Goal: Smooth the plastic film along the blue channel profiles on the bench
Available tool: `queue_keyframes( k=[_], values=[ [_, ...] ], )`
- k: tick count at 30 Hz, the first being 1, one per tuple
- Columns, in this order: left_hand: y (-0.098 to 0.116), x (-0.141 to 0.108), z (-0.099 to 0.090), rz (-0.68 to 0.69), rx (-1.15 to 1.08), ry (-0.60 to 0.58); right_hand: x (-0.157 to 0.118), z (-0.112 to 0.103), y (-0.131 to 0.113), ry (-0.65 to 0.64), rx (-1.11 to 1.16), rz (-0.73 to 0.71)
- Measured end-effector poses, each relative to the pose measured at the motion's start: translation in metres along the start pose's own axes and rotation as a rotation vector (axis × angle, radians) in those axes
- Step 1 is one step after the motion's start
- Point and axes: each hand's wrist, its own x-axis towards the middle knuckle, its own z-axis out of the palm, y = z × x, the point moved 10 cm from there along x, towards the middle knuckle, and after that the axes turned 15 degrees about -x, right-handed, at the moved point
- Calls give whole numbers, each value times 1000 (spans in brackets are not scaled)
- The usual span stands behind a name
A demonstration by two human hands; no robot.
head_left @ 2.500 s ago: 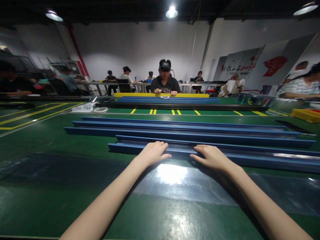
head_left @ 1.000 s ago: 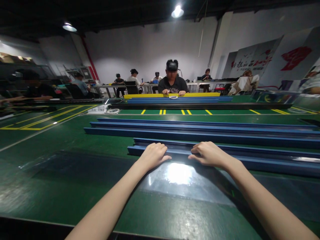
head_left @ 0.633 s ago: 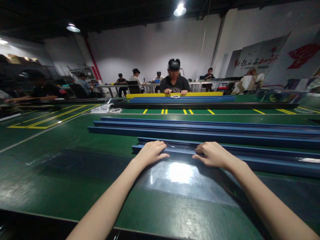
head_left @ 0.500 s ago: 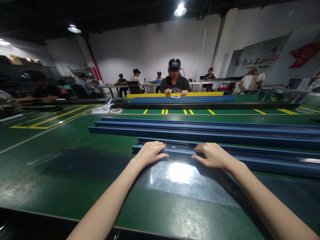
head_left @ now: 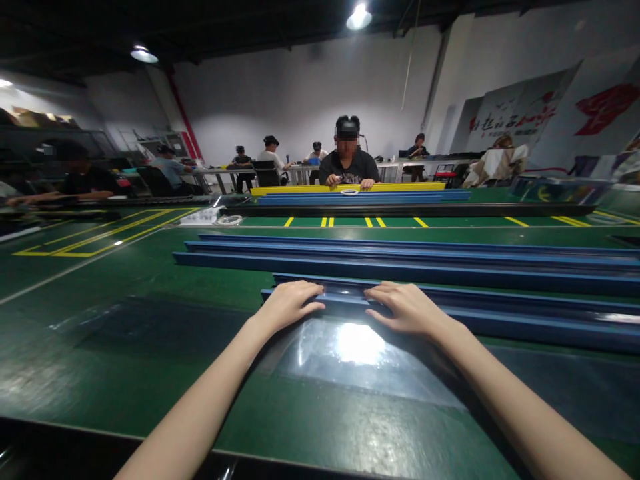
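Observation:
A long blue channel strip [head_left: 525,325] lies crosswise in front of me. Near its left end, my left hand [head_left: 289,305] is closed over the near wall, fingers reaching into the groove and thumb on my side. My right hand [head_left: 404,307] grips the same wall a short way to the right, its thumb also on the near side. The fingertips inside the groove are partly hidden. A glossy clear sheet [head_left: 320,367] lies on the green table [head_left: 280,427] below my hands, reflecting a lamp.
More blue strips [head_left: 350,261] lie parallel just beyond. Farther back are a black bar [head_left: 400,211], thin blue strips [head_left: 360,199] and a yellow strip [head_left: 280,191], where a co-worker [head_left: 350,163] sits. A white ring-shaped roll [head_left: 230,220] lies back left.
My right hand has slid left along the strip, closer to my left hand. My left hand stays near the left end. The view has shifted slightly.

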Motion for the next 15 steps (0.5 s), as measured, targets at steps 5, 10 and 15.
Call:
queue_keyframes(
  k=[5,10,15],
  values=[
    [-15,-8,-16,-76,-10,50,1,-5,-1,42,-31,-13],
    [-13,-10,-12,-50,-10,51,3,-4,-8,46,-17,-47],
    [-7,-10,-9,-25,-1,68,4,3,-7,21,-8,-42]
  ],
)
